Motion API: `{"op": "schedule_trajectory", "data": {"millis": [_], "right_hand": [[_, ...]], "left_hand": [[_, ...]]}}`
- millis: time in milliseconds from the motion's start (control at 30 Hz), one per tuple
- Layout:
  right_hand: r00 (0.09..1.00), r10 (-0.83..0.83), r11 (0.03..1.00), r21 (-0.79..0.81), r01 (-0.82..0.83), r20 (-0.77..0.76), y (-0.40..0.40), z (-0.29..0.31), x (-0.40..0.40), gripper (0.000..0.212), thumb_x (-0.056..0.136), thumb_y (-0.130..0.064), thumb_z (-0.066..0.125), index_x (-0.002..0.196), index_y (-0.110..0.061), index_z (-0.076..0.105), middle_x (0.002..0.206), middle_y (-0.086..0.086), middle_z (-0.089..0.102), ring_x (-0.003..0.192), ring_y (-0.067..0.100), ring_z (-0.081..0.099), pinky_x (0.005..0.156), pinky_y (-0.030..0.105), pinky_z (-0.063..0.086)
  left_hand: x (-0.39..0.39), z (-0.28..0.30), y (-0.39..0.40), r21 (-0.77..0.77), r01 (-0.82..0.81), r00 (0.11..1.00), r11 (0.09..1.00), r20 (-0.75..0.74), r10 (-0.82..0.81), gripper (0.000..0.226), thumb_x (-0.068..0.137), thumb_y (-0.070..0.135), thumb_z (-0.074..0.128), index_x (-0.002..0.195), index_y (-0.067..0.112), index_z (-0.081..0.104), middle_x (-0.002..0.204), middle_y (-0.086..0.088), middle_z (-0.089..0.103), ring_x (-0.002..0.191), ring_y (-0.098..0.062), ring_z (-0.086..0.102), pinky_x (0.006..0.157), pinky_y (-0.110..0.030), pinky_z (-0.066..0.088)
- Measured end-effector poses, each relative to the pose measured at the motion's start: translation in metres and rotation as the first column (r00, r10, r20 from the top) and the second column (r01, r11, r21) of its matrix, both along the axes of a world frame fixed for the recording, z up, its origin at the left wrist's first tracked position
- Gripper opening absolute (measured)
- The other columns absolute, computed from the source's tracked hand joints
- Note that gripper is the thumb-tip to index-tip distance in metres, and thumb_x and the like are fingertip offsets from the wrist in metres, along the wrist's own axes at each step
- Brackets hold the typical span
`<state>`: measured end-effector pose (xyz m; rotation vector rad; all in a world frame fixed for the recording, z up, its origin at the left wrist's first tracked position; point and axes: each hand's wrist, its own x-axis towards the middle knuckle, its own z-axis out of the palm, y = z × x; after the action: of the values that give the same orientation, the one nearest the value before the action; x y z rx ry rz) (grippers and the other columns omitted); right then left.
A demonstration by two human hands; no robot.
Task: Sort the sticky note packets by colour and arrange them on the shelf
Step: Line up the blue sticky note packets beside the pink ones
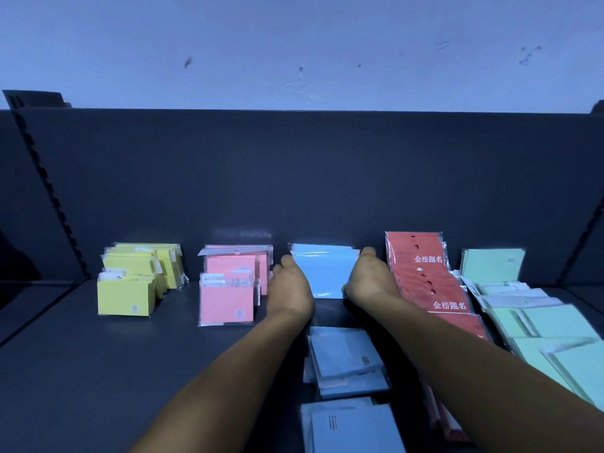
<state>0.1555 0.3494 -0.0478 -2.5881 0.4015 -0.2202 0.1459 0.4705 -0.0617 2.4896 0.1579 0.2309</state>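
Blue packets (325, 273) upright, gripped betw. left hand (289, 289) & right hand (371, 279).

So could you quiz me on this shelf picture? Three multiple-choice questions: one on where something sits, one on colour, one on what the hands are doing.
1. Which packets stand furthest left on the shelf?
A. yellow packets
B. red
C. green

2. What colour is the upright stack between the two hands?
A. pink
B. blue
C. yellow

3. How do the hands meet that stack?
A. both lie flat on the shelf, away from it
B. one lifts a packet high
C. the left hand and right hand hold its two sides

Answers:
1 A, the yellow group is leftmost.
2 B, the blue stack sits between them.
3 C, one hand is at each side of it.
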Motion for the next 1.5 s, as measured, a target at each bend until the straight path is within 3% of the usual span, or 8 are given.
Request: {"op": "schedule_trajectory", "data": {"millis": [133, 333, 600, 767, 1000, 1100, 1267, 1500], "right_hand": [[0.999, -0.046, 0.996, 0.081, 0.046, -0.012, 0.005, -0.002, 0.004, 0.044, 0.088, -0.002, 0.058, 0.123, -0.004, 0.033, 0.118, 0.016, 0.061, 0.108, 0.035, 0.061, 0.081, 0.035, 0.046], [0.993, 0.037, 0.999, 0.039, -0.033, -0.112, 0.01, 0.003, 0.001, 0.05, 0.091, -0.019, 0.062, 0.13, 0.001, 0.038, 0.131, 0.018, 0.055, 0.119, 0.034, 0.056, 0.089, 0.033, 0.046], [0.987, 0.008, 0.998, 0.066, 0.003, -0.161, 0.014, 0.007, -0.004, 0.056, 0.088, -0.02, 0.065, 0.131, 0.004, 0.037, 0.122, 0.013, 0.06, 0.108, 0.03, 0.061, 0.07, 0.027, 0.04], [0.984, 0.005, 0.996, 0.086, 0.011, -0.181, 0.015, 0.013, -0.013, 0.064, 0.088, -0.021, 0.068, 0.133, 0.006, 0.03, 0.114, 0.012, 0.063, 0.103, 0.027, 0.063, 0.068, 0.027, 0.04], [0.978, 0.036, 0.998, 0.052, -0.026, -0.204, 0.012, 0.028, -0.033, 0.062, 0.087, -0.028, 0.068, 0.13, 0.005, 0.037, 0.111, 0.012, 0.064, 0.088, 0.026, 0.058, 0.067, 0.026, 0.039], [0.972, 0.131, 0.991, 0.01, -0.131, -0.197, 0.008, 0.04, -0.048, 0.051, 0.086, -0.035, 0.067, 0.122, -0.002, 0.053, 0.105, 0.009, 0.063, 0.088, 0.026, 0.058, 0.07, 0.026, 0.042], [0.903, 0.352, 0.934, 0.025, -0.357, -0.245, -0.006, 0.061, -0.089, 0.07, 0.086, -0.045, 0.064, 0.146, -0.02, 0.037, 0.146, -0.001, 0.045, 0.131, 0.02, 0.046, 0.108, 0.032, 0.037], [0.759, 0.552, 0.814, 0.025, -0.581, -0.345, -0.019, 0.071, -0.164, 0.083, 0.071, -0.054, 0.076, 0.142, -0.045, 0.034, 0.138, -0.023, 0.048, 0.121, 0.004, 0.051, 0.104, 0.027, 0.04]], "left_hand": [[0.002, 0.0, -0.005, -0.001, -0.035, 0.999, 0.999, 0.001, 0.035, 0.038, 0.086, -0.006, 0.053, 0.12, 0.002, 0.036, 0.131, -0.019, 0.039, 0.112, -0.036, 0.055, 0.083, -0.039, 0.045], [0.006, 0.001, -0.005, 0.024, -0.038, 0.998, 0.999, -0.039, 0.039, 0.038, 0.088, -0.003, 0.052, 0.123, -0.003, 0.038, 0.13, -0.02, 0.049, 0.12, -0.034, 0.051, 0.092, -0.036, 0.044], [0.001, 0.002, -0.001, 0.025, -0.009, 0.998, 1.0, -0.059, 0.01, 0.048, 0.088, 0.0, 0.057, 0.129, -0.005, 0.032, 0.126, -0.021, 0.053, 0.113, -0.036, 0.057, 0.08, -0.036, 0.045], [-0.003, 0.004, 0.001, 0.059, 0.046, 0.996, 0.997, -0.076, -0.041, 0.067, 0.092, 0.01, 0.059, 0.142, -0.009, 0.018, 0.132, -0.022, 0.051, 0.117, -0.035, 0.055, 0.085, -0.037, 0.045], [-0.02, 0.019, 0.005, 0.116, 0.102, 0.991, 0.988, -0.099, -0.09, 0.064, 0.092, 0.011, 0.056, 0.14, -0.009, 0.019, 0.131, -0.023, 0.05, 0.115, -0.035, 0.056, 0.079, -0.037, 0.044], [-0.038, 0.031, 0.011, 0.228, 0.217, 0.974, 0.949, -0.115, -0.195, 0.055, 0.091, 0.024, 0.059, 0.133, -0.002, 0.033, 0.129, -0.019, 0.052, 0.115, -0.034, 0.054, 0.076, -0.034, 0.04], [-0.08, 0.046, 0.032, 0.297, 0.453, 0.891, 0.841, -0.193, -0.411, 0.066, 0.092, 0.05, 0.05, 0.146, 0.016, 0.033, 0.149, -0.006, 0.039, 0.135, -0.024, 0.04, 0.105, -0.033, 0.038], [-0.144, 0.058, 0.055, 0.273, 0.666, 0.745, 0.695, -0.292, -0.6, 0.075, 0.083, 0.064, 0.052, 0.146, 0.027, 0.034, 0.151, 0.007, 0.036, 0.13, -0.013, 0.044, 0.106, -0.025, 0.035]]}}
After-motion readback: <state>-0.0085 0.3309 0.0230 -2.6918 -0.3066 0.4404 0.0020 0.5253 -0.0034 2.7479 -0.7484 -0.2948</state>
